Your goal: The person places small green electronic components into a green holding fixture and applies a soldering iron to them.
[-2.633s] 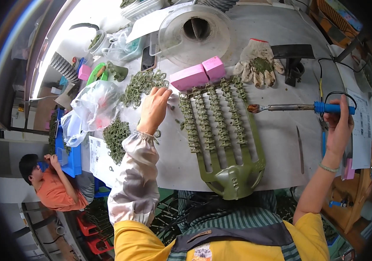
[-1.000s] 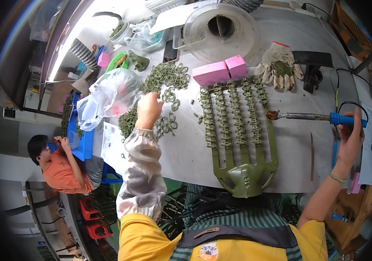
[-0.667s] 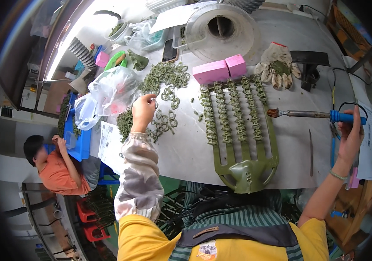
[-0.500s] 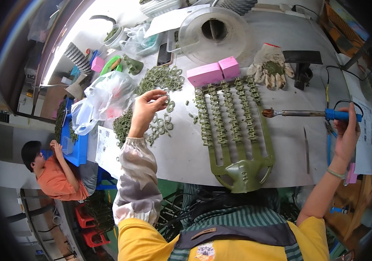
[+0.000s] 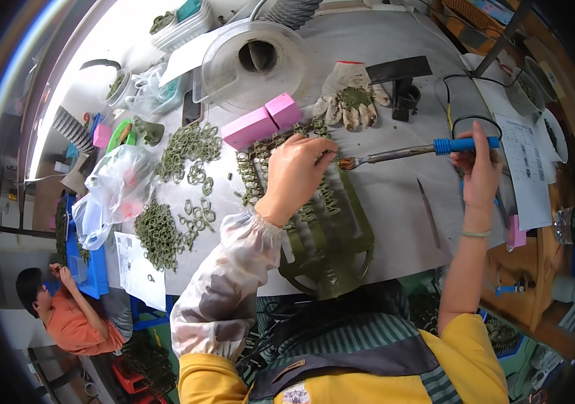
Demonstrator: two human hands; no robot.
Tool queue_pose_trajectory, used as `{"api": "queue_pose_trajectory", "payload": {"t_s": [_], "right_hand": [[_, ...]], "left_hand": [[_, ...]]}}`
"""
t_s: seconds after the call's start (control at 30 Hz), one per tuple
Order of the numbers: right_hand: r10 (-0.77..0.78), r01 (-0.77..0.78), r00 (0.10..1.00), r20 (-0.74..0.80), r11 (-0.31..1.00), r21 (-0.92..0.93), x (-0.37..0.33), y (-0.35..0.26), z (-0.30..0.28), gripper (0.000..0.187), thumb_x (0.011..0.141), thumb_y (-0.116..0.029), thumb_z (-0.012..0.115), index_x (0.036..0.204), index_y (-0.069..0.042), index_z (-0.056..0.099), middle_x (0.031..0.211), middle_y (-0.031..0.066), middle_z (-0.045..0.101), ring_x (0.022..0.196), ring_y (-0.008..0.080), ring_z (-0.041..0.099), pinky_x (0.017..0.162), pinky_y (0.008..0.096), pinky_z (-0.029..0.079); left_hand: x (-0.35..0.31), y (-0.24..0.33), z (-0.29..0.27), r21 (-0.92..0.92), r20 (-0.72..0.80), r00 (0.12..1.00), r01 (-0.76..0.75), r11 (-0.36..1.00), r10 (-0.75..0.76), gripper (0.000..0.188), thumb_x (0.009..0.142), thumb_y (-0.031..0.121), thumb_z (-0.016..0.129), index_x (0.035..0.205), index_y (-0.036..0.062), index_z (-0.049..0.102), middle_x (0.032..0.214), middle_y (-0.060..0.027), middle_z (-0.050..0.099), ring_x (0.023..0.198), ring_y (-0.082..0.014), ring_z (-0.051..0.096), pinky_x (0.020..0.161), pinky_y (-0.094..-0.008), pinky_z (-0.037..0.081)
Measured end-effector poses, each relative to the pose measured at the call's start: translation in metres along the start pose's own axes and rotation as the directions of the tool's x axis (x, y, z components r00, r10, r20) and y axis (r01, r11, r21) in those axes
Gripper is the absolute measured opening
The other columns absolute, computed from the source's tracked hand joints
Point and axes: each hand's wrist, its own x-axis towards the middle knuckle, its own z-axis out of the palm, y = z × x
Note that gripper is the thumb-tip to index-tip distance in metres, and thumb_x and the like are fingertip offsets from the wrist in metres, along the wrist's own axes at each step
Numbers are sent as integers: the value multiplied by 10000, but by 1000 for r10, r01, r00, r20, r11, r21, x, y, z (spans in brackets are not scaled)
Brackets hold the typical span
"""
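In my right hand [image 5: 482, 165] is a soldering iron with a blue handle [image 5: 465, 144] and a metal shaft, pointing left. Its dark brown tip [image 5: 346, 163] is close to the fingertips of my left hand [image 5: 295, 174]. Those fingers are pinched together; what they hold, if anything, is hidden. Beneath my left hand lies a green slotted frame [image 5: 331, 259] with rows of small green link pieces [image 5: 250, 176] on its bars. My hand and sleeve cover part of these rows. The frame's far end rests against two pink blocks [image 5: 250, 128].
Left of the frame are piles of green rings [image 5: 156, 232] and a plastic bag [image 5: 122, 185]. Farther back are a clear round hood [image 5: 220, 67], a stained glove [image 5: 348, 101] and a black stand [image 5: 402, 97]. Tweezers [image 5: 428, 212] lie at right. A co-worker in orange [image 5: 75, 320] sits left.
My left hand has moved right from beside the rings to over the frame. The soldering iron's tip is now near its fingertips. The whole view has shifted, moving the table things leftward.
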Motion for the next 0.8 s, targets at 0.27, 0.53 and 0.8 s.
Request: {"api": "queue_pose_trajectory", "payload": {"t_s": [0.27, 0.53, 0.8], "right_hand": [[38, -38, 999, 7, 999, 7, 1, 15, 10, 374, 876, -370, 726, 850, 1, 681, 726, 74, 677, 560, 136, 676, 523, 238, 565], [34, -35, 999, -31, 999, -27, 8, -2, -16, 356, 857, -366, 749, 890, -16, 695, 802, 87, 694, 589, 137, 669, 574, 245, 577], [-55, 54, 998, -8, 997, -63, 13, 5, -41, 304, 889, -349, 723, 944, -51, 709, 848, 47, 687, 612, 88, 641, 591, 199, 536]], "left_hand": [[9, -3, 25, 121, -34, 997, -60, 991, 64, 136, 778, 169, 764, 913, 158, 763, 834, -75, 648, 820, -244, 614, 745, -370, 506], [7, -14, 18, 120, -25, 987, -158, 980, 162, 161, 740, 146, 771, 891, 98, 742, 781, -41, 684, 816, -263, 595, 762, -390, 498], [-46, -106, -98, -55, -191, 893, 405, 913, -408, 150, 883, 93, 690, 1006, 9, 708, 894, -91, 737, 825, -149, 699, 753, -279, 547]]}}
